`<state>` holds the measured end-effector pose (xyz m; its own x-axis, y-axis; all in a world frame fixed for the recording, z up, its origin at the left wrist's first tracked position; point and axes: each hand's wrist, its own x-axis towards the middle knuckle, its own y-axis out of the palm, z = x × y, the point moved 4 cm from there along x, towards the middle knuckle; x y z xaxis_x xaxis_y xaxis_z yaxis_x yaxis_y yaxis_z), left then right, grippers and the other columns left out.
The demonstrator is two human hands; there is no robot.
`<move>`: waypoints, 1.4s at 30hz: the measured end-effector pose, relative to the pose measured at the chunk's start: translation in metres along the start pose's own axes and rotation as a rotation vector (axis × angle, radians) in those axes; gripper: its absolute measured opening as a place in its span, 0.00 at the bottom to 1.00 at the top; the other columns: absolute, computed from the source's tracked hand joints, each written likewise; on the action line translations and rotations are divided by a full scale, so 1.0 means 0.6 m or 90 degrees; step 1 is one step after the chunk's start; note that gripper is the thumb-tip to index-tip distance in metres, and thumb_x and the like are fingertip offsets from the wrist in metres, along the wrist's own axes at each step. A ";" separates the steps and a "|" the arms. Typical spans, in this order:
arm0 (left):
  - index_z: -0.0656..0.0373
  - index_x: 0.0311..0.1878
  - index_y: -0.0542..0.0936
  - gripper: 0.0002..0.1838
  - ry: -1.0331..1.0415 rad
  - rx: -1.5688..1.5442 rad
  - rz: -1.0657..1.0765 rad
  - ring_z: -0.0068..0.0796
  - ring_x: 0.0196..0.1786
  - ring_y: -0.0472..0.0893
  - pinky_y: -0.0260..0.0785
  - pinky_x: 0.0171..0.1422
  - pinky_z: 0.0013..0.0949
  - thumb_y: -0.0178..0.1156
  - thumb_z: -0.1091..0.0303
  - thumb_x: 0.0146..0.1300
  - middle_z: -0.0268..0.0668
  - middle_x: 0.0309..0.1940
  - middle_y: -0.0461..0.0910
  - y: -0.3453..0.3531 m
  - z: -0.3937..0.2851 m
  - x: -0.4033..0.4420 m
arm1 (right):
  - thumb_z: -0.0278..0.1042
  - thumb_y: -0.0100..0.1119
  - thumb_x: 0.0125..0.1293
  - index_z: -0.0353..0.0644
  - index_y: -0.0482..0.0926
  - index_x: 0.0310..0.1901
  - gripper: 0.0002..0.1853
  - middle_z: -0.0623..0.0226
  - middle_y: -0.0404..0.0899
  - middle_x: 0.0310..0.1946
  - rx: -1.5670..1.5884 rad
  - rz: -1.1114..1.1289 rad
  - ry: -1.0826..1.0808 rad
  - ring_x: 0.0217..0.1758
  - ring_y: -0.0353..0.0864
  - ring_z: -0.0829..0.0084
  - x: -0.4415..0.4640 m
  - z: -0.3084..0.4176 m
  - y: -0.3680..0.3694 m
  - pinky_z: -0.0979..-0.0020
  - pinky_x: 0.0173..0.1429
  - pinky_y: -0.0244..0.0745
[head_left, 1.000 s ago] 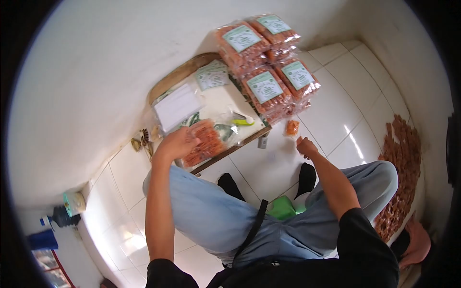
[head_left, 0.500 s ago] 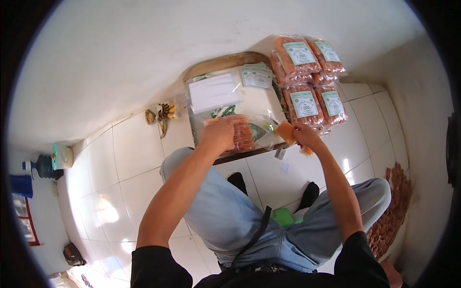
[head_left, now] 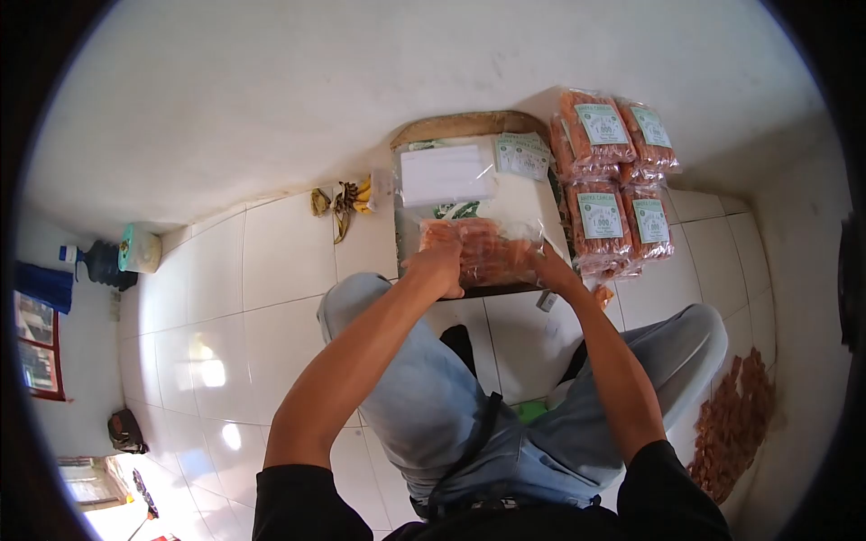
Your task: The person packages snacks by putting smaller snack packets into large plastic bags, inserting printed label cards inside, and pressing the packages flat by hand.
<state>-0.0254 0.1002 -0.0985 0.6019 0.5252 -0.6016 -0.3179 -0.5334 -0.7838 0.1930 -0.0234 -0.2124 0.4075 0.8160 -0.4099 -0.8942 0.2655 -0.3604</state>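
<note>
A clear plastic bag of stacked orange-brown snack pieces (head_left: 483,251) lies along the near edge of a low board-like surface (head_left: 519,191). My left hand (head_left: 437,263) is closed around the left end of the bag. At the bag's right end, my right hand (head_left: 552,268) is closed against the plastic beside some orange pieces; its fingertips are partly hidden. Behind the bag lies a pack of white sheets in clear plastic (head_left: 444,176). Green-and-white printed labels (head_left: 523,156) rest near the surface's far right corner.
Filled, labelled snack bags (head_left: 603,216) are stacked at the right. Bananas (head_left: 363,194) lie to the left on the tiled floor. A small grey box (head_left: 546,301) sits below the near edge. Loose brown pieces (head_left: 735,424) are heaped by the right wall.
My right hand has moved left with the orange pieces, from beside the bag to its right end. My left hand stays on the bag. The whole view has shifted.
</note>
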 end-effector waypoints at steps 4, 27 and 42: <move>0.49 0.78 0.46 0.59 -0.023 0.070 0.012 0.49 0.65 0.75 0.68 0.63 0.63 0.71 0.41 0.51 0.52 0.76 0.49 0.025 0.001 0.011 | 0.55 0.63 0.64 0.36 0.77 0.55 0.30 0.62 0.83 0.39 -0.186 0.024 -0.069 0.36 0.79 0.74 -0.063 0.081 -0.012 0.73 0.43 0.75; 0.58 0.77 0.35 0.75 -0.053 -0.174 -0.399 0.58 0.77 0.50 0.55 0.75 0.54 0.79 0.41 0.37 0.60 0.74 0.44 0.113 0.046 0.015 | 0.36 0.63 0.67 0.33 0.82 0.46 0.14 0.71 0.80 0.32 0.262 0.002 -0.027 0.32 0.76 0.82 -0.022 0.056 0.074 0.78 0.34 0.71; 0.63 0.76 0.38 0.72 -0.059 -0.154 -0.428 0.62 0.77 0.47 0.55 0.73 0.58 0.79 0.45 0.39 0.59 0.74 0.44 0.112 0.035 0.018 | 0.35 0.61 0.65 0.35 0.80 0.42 0.12 0.69 0.81 0.33 0.251 0.044 -0.102 0.37 0.79 0.78 -0.036 0.084 0.068 0.72 0.42 0.73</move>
<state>-0.0558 0.0841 -0.1611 0.5417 0.8403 -0.0198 0.2770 -0.2007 -0.9397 0.1385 -0.0042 -0.1763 0.3380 0.8999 -0.2756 -0.9334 0.3580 0.0242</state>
